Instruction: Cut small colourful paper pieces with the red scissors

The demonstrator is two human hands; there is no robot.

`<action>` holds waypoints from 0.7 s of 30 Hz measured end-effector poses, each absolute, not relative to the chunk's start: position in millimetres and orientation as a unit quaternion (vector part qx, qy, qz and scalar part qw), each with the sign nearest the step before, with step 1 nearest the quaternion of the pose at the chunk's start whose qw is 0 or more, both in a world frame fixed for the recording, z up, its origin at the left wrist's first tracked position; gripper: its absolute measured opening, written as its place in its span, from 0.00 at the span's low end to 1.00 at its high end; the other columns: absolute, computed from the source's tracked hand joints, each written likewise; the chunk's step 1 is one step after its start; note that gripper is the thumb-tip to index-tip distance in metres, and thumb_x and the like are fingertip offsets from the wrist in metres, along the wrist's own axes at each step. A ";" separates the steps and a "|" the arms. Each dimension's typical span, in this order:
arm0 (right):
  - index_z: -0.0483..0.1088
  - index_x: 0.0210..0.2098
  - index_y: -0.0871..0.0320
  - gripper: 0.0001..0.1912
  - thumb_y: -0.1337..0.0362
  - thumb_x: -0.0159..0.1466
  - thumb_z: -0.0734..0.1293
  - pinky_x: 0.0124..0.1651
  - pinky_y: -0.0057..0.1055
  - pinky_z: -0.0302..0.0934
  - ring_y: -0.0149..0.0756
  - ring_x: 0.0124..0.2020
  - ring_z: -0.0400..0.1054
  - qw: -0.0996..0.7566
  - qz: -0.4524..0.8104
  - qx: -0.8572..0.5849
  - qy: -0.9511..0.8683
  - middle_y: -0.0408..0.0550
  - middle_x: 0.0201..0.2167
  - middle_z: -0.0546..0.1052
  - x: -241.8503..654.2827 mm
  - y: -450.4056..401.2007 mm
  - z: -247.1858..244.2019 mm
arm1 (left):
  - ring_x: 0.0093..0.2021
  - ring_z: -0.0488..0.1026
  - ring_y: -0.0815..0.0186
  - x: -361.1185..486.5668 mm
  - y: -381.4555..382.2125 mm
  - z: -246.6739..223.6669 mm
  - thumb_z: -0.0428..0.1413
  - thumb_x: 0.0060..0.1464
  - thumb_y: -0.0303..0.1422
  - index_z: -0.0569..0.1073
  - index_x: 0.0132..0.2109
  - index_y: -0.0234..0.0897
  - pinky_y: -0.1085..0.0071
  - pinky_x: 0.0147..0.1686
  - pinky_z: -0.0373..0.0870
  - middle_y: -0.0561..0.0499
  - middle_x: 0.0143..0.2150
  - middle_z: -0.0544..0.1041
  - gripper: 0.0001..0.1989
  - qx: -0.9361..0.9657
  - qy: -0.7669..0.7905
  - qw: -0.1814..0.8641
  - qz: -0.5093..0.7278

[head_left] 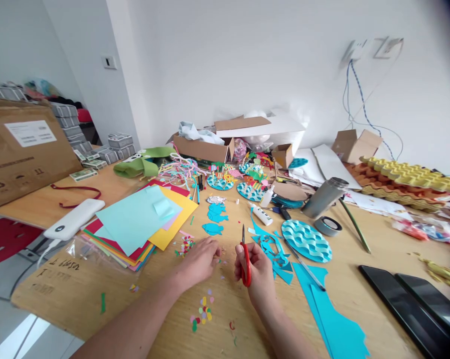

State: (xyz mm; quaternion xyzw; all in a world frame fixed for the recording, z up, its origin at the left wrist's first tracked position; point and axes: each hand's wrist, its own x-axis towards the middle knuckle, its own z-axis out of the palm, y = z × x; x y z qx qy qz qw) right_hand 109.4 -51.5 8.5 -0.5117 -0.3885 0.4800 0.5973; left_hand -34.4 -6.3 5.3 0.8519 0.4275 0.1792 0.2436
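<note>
My right hand (261, 271) is closed around red-handled scissors (246, 267), their blades together and pointing away from me. To its left, my left hand (204, 258) rests low over the table with its fingers curled together; what they hold, if anything, is hidden. Beyond the hands lie blue paper fish (213, 229) in a column. Small coloured paper dots (204, 314) are scattered between my forearms, and a heap of confetti (187, 243) sits beside my left hand. Blue paper scraps (275, 254) lie right of the scissors.
Coloured paper sheets (129, 217) are stacked at left, near a white power bank (75, 218). At right stand a steel flask (326, 198), a tape roll (328, 226) and a wavy blue disc (307, 241). Two dark phones (400, 309) lie near the right edge. A glue bottle (261, 214) lies ahead.
</note>
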 end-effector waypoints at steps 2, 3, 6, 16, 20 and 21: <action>0.57 0.24 0.56 0.18 0.51 0.54 0.68 0.10 0.20 0.54 0.24 0.10 0.57 0.597 0.480 -0.512 -0.389 0.33 0.12 0.63 109.5 -51.6 9.5 | 0.41 0.66 0.65 -35.1 -6.0 5.5 0.48 0.48 0.22 0.68 0.37 0.37 0.71 0.39 0.61 0.50 0.38 0.70 0.10 0.857 0.409 0.251 0.189; 0.57 0.24 0.56 0.18 0.51 0.54 0.68 0.11 0.20 0.54 0.24 0.10 0.57 0.596 0.480 -0.512 -0.389 0.33 0.13 0.63 109.5 -51.7 10.0 | 0.40 0.66 0.65 -35.2 -6.0 5.5 0.48 0.48 0.22 0.68 0.36 0.37 0.71 0.39 0.60 0.50 0.37 0.70 0.10 0.859 0.404 0.252 0.190; 0.57 0.24 0.56 0.19 0.51 0.54 0.68 0.11 0.20 0.54 0.23 0.10 0.56 0.595 0.483 -0.512 -0.388 0.33 0.13 0.63 109.4 -51.9 10.9 | 0.38 0.66 0.65 -34.5 -6.4 5.0 0.46 0.49 0.21 0.68 0.32 0.37 0.71 0.37 0.60 0.51 0.34 0.69 0.09 0.862 0.405 0.244 0.182; 0.57 0.24 0.56 0.19 0.51 0.54 0.68 0.10 0.19 0.54 0.24 0.10 0.57 0.594 0.480 -0.515 -0.389 0.33 0.12 0.63 108.9 -51.3 9.4 | 0.39 0.65 0.65 -32.7 -7.1 0.4 0.47 0.50 0.22 0.67 0.33 0.37 0.71 0.37 0.60 0.51 0.34 0.69 0.07 0.867 0.409 0.228 0.171; 0.57 0.24 0.56 0.19 0.50 0.53 0.68 0.10 0.19 0.53 0.23 0.09 0.57 0.596 0.480 -0.519 -0.381 0.33 0.12 0.63 108.2 -50.7 10.0 | 0.39 0.65 0.65 -34.0 -6.9 0.4 0.47 0.51 0.22 0.68 0.34 0.37 0.71 0.39 0.60 0.51 0.36 0.69 0.08 0.871 0.398 0.229 0.173; 0.57 0.24 0.56 0.20 0.50 0.52 0.69 0.10 0.19 0.54 0.23 0.09 0.57 0.597 0.481 -0.518 -0.378 0.33 0.12 0.63 108.2 -50.6 10.1 | 0.40 0.65 0.65 -34.2 -7.0 0.6 0.47 0.51 0.22 0.68 0.34 0.37 0.71 0.40 0.60 0.51 0.36 0.69 0.08 0.874 0.391 0.231 0.173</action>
